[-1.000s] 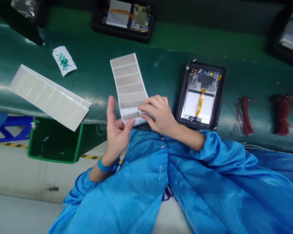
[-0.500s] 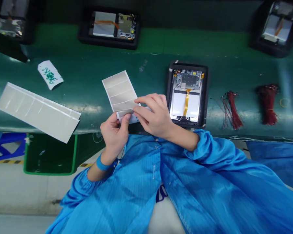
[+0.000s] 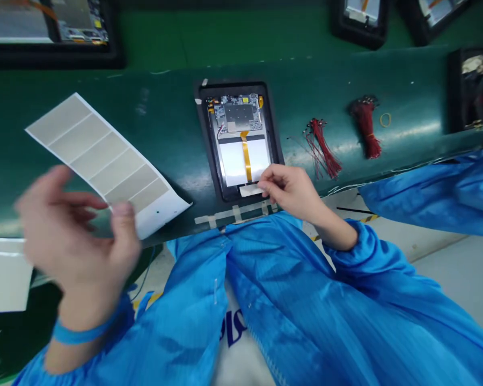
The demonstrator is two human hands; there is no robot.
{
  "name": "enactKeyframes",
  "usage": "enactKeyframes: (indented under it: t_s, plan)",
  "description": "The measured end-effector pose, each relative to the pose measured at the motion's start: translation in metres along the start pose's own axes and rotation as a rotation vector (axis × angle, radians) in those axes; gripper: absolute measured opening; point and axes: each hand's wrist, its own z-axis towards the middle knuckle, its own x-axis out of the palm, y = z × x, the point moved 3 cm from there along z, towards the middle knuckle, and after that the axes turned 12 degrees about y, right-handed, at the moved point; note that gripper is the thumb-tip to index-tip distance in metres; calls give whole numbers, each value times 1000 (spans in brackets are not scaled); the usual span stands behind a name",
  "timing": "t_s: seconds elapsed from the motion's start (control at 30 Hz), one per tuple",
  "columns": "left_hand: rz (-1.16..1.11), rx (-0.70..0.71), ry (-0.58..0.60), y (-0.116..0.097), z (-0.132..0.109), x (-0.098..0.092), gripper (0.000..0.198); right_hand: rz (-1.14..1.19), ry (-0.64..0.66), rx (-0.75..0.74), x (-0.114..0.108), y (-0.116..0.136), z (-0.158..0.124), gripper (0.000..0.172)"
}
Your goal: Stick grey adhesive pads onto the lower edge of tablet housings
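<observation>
My right hand (image 3: 292,193) pinches a pale rectangular sticker (image 3: 251,190) by its right end. The sticker is at the lower edge of an opened tablet (image 3: 240,115), over its black frame; whether it is pressed down I cannot tell. The tablet shows a circuit board, a white battery and an orange ribbon cable, and sits in a black tray (image 3: 208,155). My left hand (image 3: 80,230), blurred, has thumb and fingers apart at the near edge of a sheet of grey stickers (image 3: 100,150). That sheet lies slanted on the green mat, its lower right corner curling up.
Two bundles of dark red wires (image 3: 324,150) (image 3: 365,126) lie to the right, near a yellow rubber band (image 3: 385,119). More black trays with devices (image 3: 52,53) stand along the back. Another pale sheet (image 3: 6,279) overhangs the bench edge at left. Tape strips (image 3: 236,214) mark the front edge.
My right hand has come away from the sticker sheet to the tablet, carrying a sticker. My left hand has loosened from the sheet, which now lies flatter. The view has shifted right.
</observation>
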Motion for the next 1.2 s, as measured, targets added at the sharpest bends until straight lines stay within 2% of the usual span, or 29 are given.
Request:
enactKeyframes:
  t_s: [0.07, 0.13, 0.17, 0.23, 0.3, 0.47, 0.6, 0.73, 0.83, 0.9, 0.97, 1.0, 1.1, 1.2]
  plan:
    - [158, 310, -66, -29, 10, 25, 57, -23, 13, -11, 8, -5, 3, 16]
    - [200, 546, 8, -50, 19, 55, 40, -81, 6, -33, 14, -3, 8, 15]
    - [190, 604, 56, -55, 22, 67, 36, -113, 7, -37, 15, -1, 10, 15]
    - [187, 641, 97, -60, 27, 85, 34, -171, 13, -34, 15, 2, 13, 14]
    - [208, 646, 121, -59, 28, 93, 35, -207, 25, -15, 14, 4, 14, 14]
    - [284, 633, 183, -55, 29, 99, 36, -266, 34, 20, 12, 3, 16, 15]
    - [338, 666, 185, -58, 33, 103, 37, -343, 45, 48, 19, 9, 18, 17]
    - [396, 672, 188, -55, 36, 104, 36, -574, 64, 120, 22, 17, 16, 12]
    - [351, 638, 196, -46, 36, 103, 37, -717, -9, 188, -4, 6, 13, 15]
    - [308, 628, 211, -40, 36, 104, 39, -724, -174, 199, -37, -12, 14, 15]
    - [270, 650, 216, -38, 37, 106, 39, -740, -350, 161, -73, -35, 20, 5]
    - [246, 667, 203, -39, 38, 106, 37, -764, -397, 126, -87, -46, 25, 2]
    - [147, 695, 96, -50, 43, 104, 29, -841, -364, 10, -107, -72, 45, 8]
    - [71, 681, 5, -66, 49, 100, 25, -851, -290, -143, -103, -71, 50, 11]
